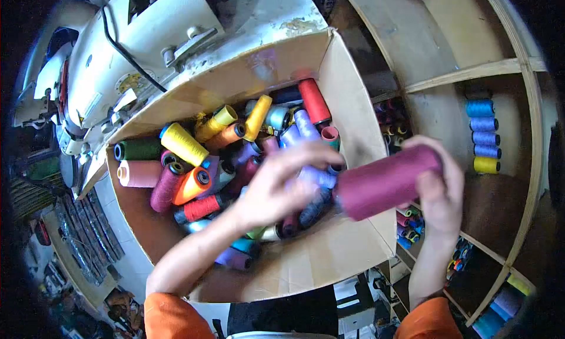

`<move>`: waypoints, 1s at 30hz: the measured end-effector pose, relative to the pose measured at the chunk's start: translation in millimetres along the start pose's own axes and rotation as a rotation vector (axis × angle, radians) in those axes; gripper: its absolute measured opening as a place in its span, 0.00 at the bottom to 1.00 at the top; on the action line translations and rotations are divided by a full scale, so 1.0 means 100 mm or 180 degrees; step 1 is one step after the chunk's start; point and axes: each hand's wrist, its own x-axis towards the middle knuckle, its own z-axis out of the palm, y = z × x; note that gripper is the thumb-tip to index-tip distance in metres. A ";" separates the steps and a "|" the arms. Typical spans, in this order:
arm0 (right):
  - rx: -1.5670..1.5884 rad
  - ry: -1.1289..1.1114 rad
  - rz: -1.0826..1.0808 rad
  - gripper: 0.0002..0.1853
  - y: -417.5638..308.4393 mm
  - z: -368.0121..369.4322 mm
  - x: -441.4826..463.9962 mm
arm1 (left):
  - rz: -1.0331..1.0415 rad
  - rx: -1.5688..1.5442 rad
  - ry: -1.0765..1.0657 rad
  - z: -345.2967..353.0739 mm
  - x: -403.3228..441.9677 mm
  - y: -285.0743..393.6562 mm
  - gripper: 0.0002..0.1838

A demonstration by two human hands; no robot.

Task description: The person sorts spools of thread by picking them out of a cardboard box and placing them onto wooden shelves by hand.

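Note:
My right hand (438,192) is wrapped round a large maroon thread cone (388,183), held tilted over the right side of a cardboard box (306,271). My left hand (285,180) is over the middle of the box, smeared by motion, with its fingers apart near the cone's left end. A lilac spool (318,177) shows between its fingers and thumb; I see no clear grip on it. In the box lie several thread spools, among them a yellow spool (183,143), an orange spool (192,186), a red spool (315,100) and a pink spool (139,173).
A white sewing machine (147,42) stands behind the box at the upper left. Wooden shelves (465,74) rise on the right, one holding a stack of blue, lilac and yellow spools (486,139). More spools (409,227) sit on lower shelves, partly hidden behind my right arm.

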 end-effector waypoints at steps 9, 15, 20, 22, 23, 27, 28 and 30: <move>0.1615 0.1677 0.0108 0.23 0.33 -0.70 -0.21 | -0.2139 0.3979 0.0959 -0.31 0.11 -1.29 0.41; 0.1296 0.2233 0.0184 0.20 0.37 -0.86 -0.35 | -0.1472 0.4410 -0.0879 -0.61 0.44 -1.38 0.28; 0.1013 0.2024 -0.0231 0.16 0.44 -1.05 -0.39 | -0.1623 0.4868 -0.1207 -0.63 0.33 -1.35 0.25; 0.0748 0.2364 -0.0398 0.17 0.48 -1.15 -0.37 | -0.1012 0.5085 -0.1056 -0.69 0.26 -1.53 0.26; 0.0587 0.2500 -0.0504 0.18 0.54 -1.24 -0.34 | -0.0733 0.5161 -0.0965 -0.70 0.19 -1.64 0.27; 0.0390 0.2947 -0.0801 0.19 0.58 -1.51 -0.16 | -0.0549 0.3552 0.0109 -0.52 0.24 -1.04 0.38; 0.0305 0.3055 -0.0855 0.19 0.56 -1.58 -0.09 | -0.0686 0.2969 0.0308 -0.38 0.34 -0.61 0.33; -0.0291 0.3066 -0.0739 0.22 0.62 -1.83 0.06 | -0.0329 0.2571 0.0842 -0.28 0.32 -0.24 0.27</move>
